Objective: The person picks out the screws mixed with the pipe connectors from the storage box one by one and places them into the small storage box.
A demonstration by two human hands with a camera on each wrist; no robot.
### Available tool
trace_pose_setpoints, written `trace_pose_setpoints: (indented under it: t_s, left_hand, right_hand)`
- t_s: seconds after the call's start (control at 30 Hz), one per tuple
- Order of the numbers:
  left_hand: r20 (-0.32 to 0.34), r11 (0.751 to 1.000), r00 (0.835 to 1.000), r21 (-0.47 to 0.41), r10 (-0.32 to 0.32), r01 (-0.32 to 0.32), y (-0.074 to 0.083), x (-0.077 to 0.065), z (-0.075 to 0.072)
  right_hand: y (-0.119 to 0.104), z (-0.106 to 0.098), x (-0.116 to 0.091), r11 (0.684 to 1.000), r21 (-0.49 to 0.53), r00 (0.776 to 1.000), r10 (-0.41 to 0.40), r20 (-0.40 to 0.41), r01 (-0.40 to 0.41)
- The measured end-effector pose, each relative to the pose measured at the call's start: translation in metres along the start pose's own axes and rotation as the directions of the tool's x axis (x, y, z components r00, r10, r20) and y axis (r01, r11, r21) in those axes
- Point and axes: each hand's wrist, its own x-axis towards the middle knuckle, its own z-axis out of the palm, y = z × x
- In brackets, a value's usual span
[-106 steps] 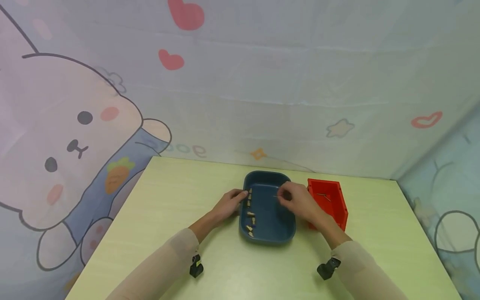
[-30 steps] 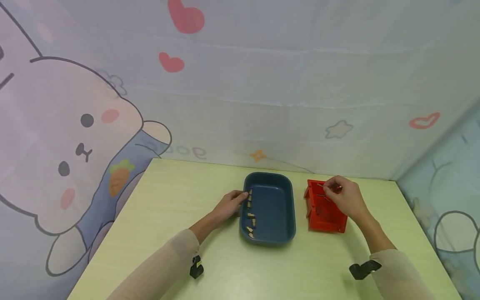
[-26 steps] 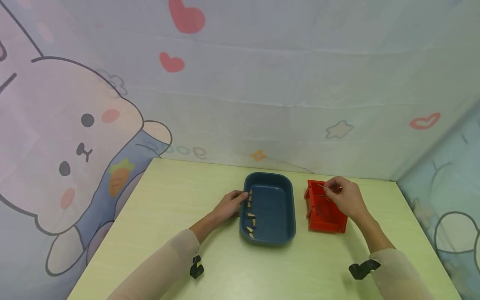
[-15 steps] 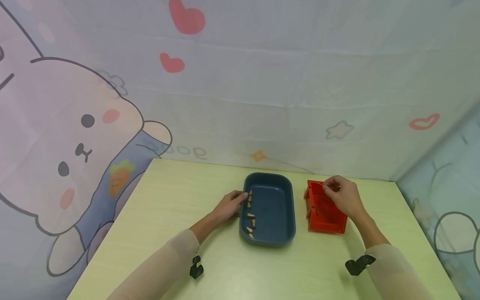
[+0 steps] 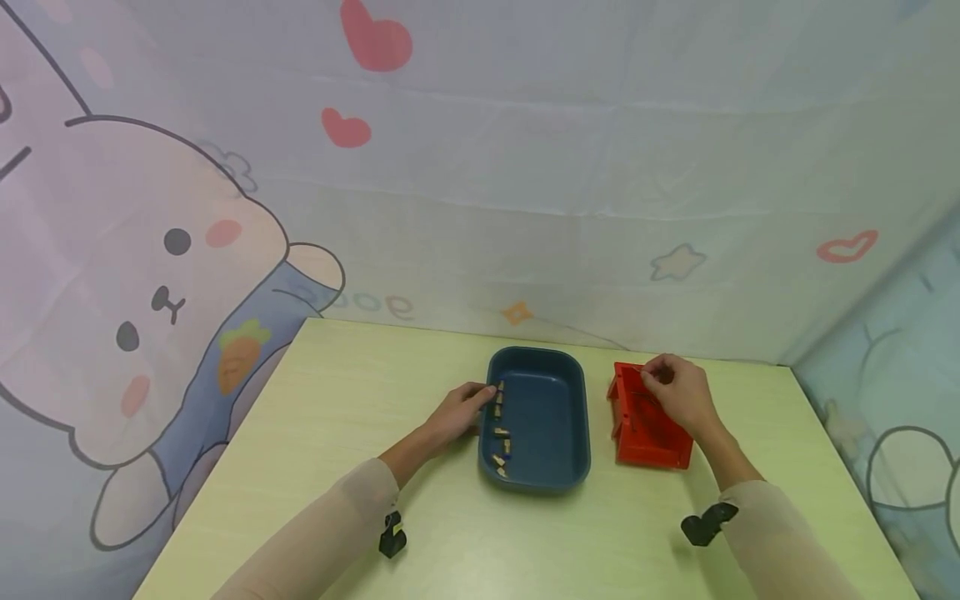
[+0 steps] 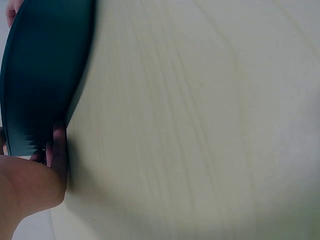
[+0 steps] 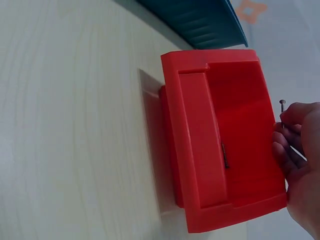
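In the head view my left hand grips the left rim of a dark blue tray, thumb over the edge. The left wrist view shows fingers against the tray's outer wall. Several small brass-coloured pieces lie along the tray's left side. My right hand is over the far end of a red bin. In the right wrist view its thumb and fingers pinch a screw, head up. Another screw lies on the bin floor.
The tray and bin stand side by side on a pale wooden table, with a narrow gap between them. Behind the table hangs a printed cloth. A black wrist camera sits on the right sleeve.
My right hand has gone from over the blue tray rightward to the red bin, then shifted slightly left there. My left hand has stayed on the tray's rim.
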Motion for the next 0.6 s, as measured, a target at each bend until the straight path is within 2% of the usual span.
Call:
trace_pose_setpoints:
  t_s: [0.6]
  left_hand:
    - [0.000,1.000,1.000,-0.011,0.005,-0.005,0.0004,0.0003,-0.0007]
  right_hand:
    - [-0.0017,0.0081,0.0001,0.999,-0.037,1.000,0.017,0.011,-0.016]
